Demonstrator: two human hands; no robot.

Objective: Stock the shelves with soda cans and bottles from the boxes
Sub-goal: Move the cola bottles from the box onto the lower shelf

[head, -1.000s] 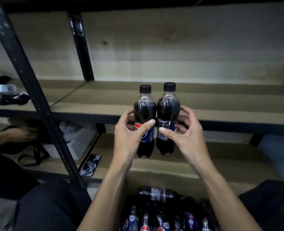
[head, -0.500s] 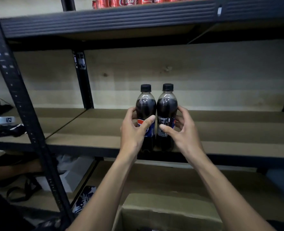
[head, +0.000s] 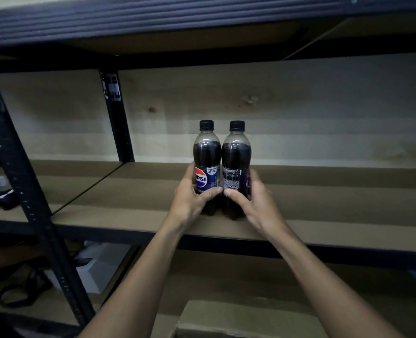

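Now left hand (head: 191, 200) grips dark plastic Pepsi bottle (head: 207, 157), right hand (head: 254, 203) black-capped twin (head: 236, 158); I fear uneven release topples both off brown shelf (head: 336, 215).

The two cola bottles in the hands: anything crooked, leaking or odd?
Nothing spilled or damaged. The left bottle, held by the left hand, and the right bottle, held by the right hand, are upright and capped. Only mismatch: the left shows its logo, the right its back label.

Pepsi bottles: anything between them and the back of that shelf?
Nothing visible. The left hand and right hand grip the Pepsi bottles at the shelf front; the board behind them lies bare to the back panel.
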